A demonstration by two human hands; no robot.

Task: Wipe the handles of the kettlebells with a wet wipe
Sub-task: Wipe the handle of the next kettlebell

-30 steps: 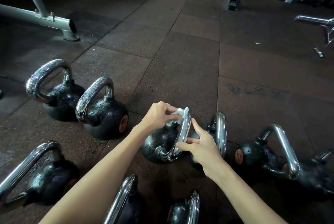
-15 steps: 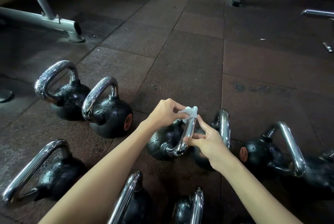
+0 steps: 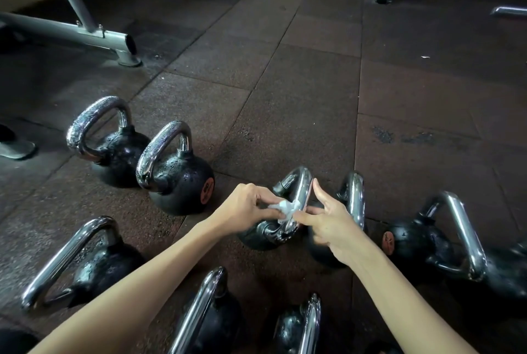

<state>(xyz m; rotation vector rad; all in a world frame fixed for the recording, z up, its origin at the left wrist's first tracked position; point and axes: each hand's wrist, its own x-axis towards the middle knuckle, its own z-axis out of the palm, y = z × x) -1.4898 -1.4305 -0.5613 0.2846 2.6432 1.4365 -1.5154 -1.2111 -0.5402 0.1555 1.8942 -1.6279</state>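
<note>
Dark rubber floor, kettlebells all over it.

Down on the tiled floor (image 3: 299,102), seams running off into the distance, and two black kettlebells standing upright at the left: the far-left kettlebell (image 3: 119,154) and, just beside it, the orange-marked kettlebell (image 3: 179,182). Nearer us, the near-left kettlebell (image 3: 105,268) sits with its chrome handle leaning left. In the centre, the middle kettlebell (image 3: 256,235) is close against its right-hand neighbour (image 3: 322,251), and further right comes the right kettlebell (image 3: 413,242). Two more at the bottom edge (image 3: 216,322), only partly in shot. Back left, a grey machine foot (image 3: 125,54) rests on the tiles, and there's a small white scrap (image 3: 425,57) far right.
</note>
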